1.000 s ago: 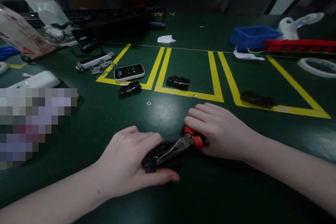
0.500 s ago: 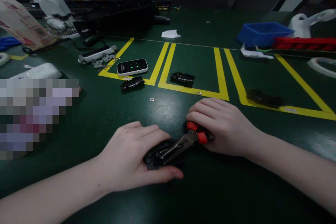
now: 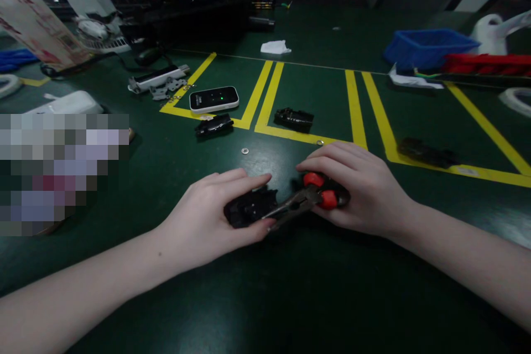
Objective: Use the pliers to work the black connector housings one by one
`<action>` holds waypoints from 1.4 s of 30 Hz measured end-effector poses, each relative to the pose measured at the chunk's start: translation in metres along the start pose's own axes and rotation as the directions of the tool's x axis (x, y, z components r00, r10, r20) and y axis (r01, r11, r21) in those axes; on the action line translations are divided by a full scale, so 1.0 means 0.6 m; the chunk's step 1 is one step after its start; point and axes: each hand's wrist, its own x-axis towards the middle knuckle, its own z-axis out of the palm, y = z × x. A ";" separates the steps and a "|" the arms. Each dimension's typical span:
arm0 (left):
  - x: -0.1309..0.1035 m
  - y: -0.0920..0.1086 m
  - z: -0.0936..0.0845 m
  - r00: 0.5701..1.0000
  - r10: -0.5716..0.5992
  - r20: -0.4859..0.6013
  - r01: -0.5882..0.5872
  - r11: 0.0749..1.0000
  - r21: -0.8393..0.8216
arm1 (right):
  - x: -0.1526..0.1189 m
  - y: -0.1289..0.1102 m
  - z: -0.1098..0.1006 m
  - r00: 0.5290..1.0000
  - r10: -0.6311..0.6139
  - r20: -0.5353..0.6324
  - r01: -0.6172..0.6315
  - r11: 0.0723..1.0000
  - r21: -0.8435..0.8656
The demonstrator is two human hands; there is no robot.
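My left hand is closed around a small black plastic part, thumb below and fingers above it. My right hand grips red-handled pliers by the handles. The long metal jaws point left and reach the near right end of the black part, close to my left thumb. Whether the jaws pinch anything there I cannot make out. Beyond my hands, a small metal ring lies on the green table, and a second ring rests by the yellow tape.
Black parts and a dark part lie along the yellow tape outlines. A white-edged device with a black top stands at the left outline. Farther right are a blue bin and a tape roll.
The pliers' jaws have drawn back right from lying over the black part to its right end. Both hands sit slightly higher in the view, and the black part is more exposed.
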 end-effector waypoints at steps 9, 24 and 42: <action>0.003 0.004 -0.002 0.995 0.029 0.099 -0.049 0.978 0.205 | 0.001 0.000 0.002 0.998 -0.040 -0.048 0.042 0.999 0.031; 0.001 0.020 -0.013 0.956 0.071 0.285 -0.205 0.856 0.474 | -0.014 -0.009 -0.023 0.994 0.079 -0.081 -0.095 0.971 -0.220; -0.005 0.016 -0.037 0.891 0.144 0.430 -0.325 0.865 0.383 | -0.047 -0.026 -0.035 0.989 0.121 -0.086 -0.141 0.944 -0.299</action>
